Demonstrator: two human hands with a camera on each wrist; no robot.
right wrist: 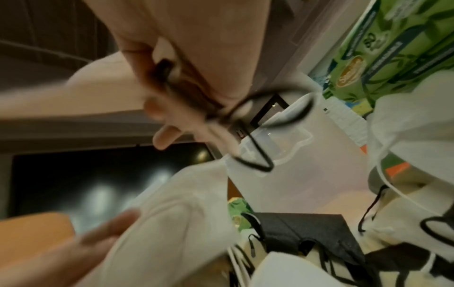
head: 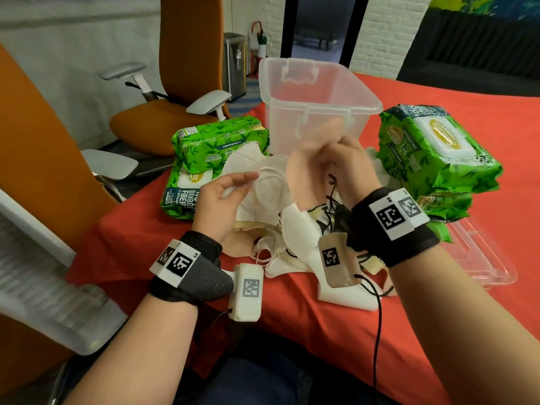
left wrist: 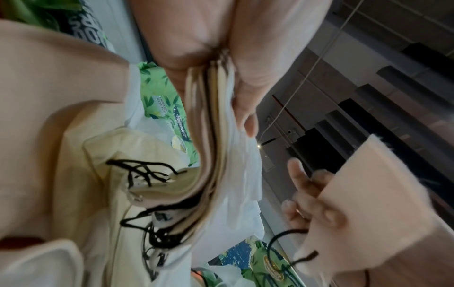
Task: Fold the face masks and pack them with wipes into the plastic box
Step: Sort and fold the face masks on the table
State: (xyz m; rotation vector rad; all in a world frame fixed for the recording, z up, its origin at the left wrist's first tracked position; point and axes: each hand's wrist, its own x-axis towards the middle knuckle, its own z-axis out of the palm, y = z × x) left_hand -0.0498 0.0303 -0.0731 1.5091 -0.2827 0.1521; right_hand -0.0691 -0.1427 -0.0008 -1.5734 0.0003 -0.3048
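Covering the table, red cloth (head: 321, 331); both hands' fingers grip face masks (head: 292, 238).

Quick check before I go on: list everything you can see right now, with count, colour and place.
plastic box: one, clear, open, far middle of table.
box lid: one, clear, flat at right.
wipes packs, left: two, green, stacked left of box.
wipes packs, right: at least two, green, stacked right of box.
face masks: a pile, white, cream, beige, black, count unclear, in front of box.
tablecloth: one, red.
office chairs: orange, at left.
left hand: holds a white mask.
right hand: holds a beige mask.
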